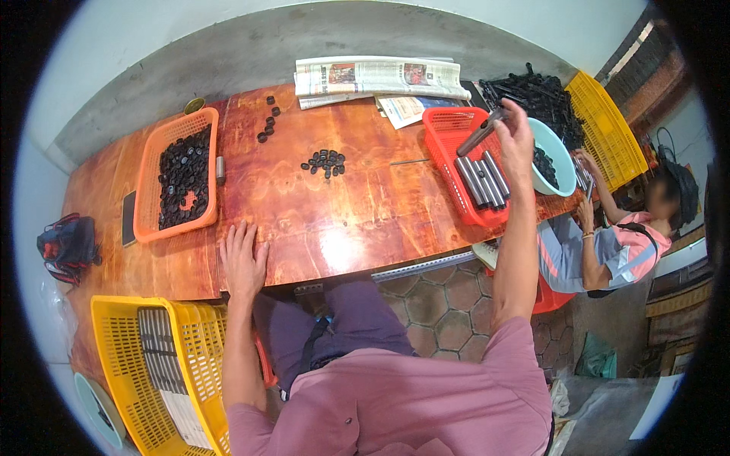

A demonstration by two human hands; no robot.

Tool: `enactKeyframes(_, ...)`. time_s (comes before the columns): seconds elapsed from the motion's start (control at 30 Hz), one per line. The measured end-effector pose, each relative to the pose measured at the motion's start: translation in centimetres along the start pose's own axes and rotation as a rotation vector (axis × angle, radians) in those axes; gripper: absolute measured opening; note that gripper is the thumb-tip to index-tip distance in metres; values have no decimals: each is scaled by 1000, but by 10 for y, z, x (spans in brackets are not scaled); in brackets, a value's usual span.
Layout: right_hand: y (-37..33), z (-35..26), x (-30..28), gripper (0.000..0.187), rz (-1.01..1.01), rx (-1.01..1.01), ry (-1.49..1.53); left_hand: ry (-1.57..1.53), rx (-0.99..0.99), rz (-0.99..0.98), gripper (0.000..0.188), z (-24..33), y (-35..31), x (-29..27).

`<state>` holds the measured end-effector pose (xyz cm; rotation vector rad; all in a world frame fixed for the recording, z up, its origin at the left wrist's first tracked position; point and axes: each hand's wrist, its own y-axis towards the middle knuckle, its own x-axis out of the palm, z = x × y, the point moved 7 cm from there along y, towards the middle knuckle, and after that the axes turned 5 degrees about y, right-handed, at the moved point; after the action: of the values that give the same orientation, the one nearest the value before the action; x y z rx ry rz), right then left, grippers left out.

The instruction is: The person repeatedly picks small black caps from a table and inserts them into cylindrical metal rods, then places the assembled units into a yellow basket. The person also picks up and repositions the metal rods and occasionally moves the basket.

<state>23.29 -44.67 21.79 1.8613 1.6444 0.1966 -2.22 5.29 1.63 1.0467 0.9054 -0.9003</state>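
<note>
Nearest, left of the frame's centre, the left hand (243, 258) is laid on the table (304, 251), its fingers loosely spread and nothing held. Farther off, right of centre, grey tubes (483, 182) are lined up side by side in the red basket (456, 120). Above them a dark tube (477, 138) is held tilted, its upper end pinched between thumb and fingers of the right hand (515, 137). It can be judged stiff, fairly light and hardly fragile, though smooth enough to slip; around the middle it would be better balanced.
</note>
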Motion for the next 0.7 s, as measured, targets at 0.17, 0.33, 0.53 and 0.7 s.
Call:
enactKeyframes(0.17, -32, -59, 48, 49, -248, 148, 731, -335, 102, 106, 44, 33, 3, -16)
enactKeyframes(0.33, -100, -51, 153, 57, -563, 402, 1017, -1513, -262, -545, 52, 127, 16, -12)
enactKeyframes(0.53, -163, -44, 245, 52, -685, 631, 1068, -1570, -308, -649, 53, 150, 25, -3)
enactKeyframes(0.7, -176, 3, 271, 38, -566, 647, 718, -1711, -497, -594, 47, 128, 16, 18)
